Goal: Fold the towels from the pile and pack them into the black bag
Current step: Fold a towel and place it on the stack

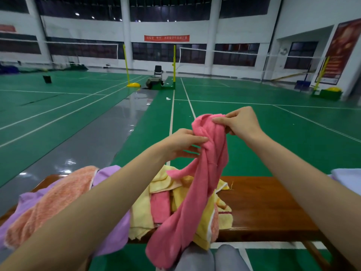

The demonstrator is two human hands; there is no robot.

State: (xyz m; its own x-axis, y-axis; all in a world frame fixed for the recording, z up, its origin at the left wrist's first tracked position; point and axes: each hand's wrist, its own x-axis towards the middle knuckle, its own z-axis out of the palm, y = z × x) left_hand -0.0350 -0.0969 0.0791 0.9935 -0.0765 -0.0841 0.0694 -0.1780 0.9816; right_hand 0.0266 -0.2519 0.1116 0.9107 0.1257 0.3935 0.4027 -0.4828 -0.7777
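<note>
Two bare forearms reach from 7 and 5 o'clock over a wooden bench heaped with towels. A twisted pink towel hangs at centre, its lower end cut off at 6 o'clock. The left hand pinches it just below the top, and the right hand pinches the top bunch between thumb and curled fingers.

1. The pink towel is bunched where the left hand and right hand pinch it; its edges and corners cannot be traced there.
2. Below the grip, its hanging tail covers part of the yellow towels on the bench.
3. Left of the grip, the left forearm hides part of the purple towel.
4. Far right of the grip, a pale cloth is cut by the frame edge.
5. Beyond the grip, the red banner has lettering too small to read.
</note>
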